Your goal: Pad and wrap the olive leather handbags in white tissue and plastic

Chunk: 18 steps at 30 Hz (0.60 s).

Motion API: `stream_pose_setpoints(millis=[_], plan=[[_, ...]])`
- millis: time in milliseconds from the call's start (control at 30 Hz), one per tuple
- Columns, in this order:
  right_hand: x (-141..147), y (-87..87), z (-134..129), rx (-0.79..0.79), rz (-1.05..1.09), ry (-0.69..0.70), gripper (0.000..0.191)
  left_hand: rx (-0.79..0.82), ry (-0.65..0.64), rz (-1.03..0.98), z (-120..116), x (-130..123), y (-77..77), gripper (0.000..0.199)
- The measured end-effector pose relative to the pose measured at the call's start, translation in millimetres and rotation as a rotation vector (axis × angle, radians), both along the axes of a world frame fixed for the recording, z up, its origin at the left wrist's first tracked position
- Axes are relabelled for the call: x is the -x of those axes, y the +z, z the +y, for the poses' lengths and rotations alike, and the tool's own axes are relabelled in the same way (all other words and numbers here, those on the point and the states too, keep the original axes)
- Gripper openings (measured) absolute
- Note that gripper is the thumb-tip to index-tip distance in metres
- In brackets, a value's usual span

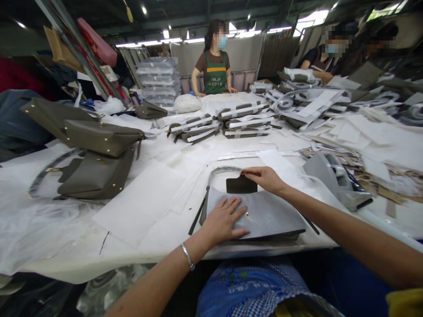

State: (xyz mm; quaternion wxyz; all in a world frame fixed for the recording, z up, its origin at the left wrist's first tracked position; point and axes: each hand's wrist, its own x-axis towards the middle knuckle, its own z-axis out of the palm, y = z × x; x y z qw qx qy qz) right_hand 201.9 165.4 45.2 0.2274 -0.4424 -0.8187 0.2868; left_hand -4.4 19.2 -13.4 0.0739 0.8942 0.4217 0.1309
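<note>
A brown bag (pixel 204 213) lies flat on the white table (pixel 185 237), at its near edge and slightly right of the middle. A grey sheet (pixel 274 215) covers most of its upper face, and a small metal piece (pixel 246 214) shows near the middle of the sheet. The left hand (pixel 224 220) rests palm down on this sheet with its fingers spread, grasping nothing. A silver bracelet (pixel 187 256) circles the left wrist. At the far side of the bag, the right hand (pixel 262 178) pinches a small metal clasp (pixel 243 173) between thumb and fingers, right by the brown flap (pixel 241 186). The handle (pixel 216 171), wrapped in clear plastic, curves up around the flap's left and far sides.

Left of the bag lie loose white sheets (pixel 142 200), and farther left two brown bags (pixel 92 174) are piled one on the other. To the right of the right hand stands a grey tape dispenser (pixel 325 176), with paper scraps (pixel 380 136) beyond it. Taped bundles (pixel 244 119) lie in the far middle, and behind them a co-worker (pixel 216 68) in a green apron stands at the table's far side.
</note>
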Motion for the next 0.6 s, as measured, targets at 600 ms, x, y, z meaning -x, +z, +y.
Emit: stream_pose_setpoints(millis=[600], plan=[[-46.3,-35.6,-73.9,-0.044,-0.006,0.538,0.03,-0.103,0.002,-0.043,-3.5,-2.8,2.0,0.065]])
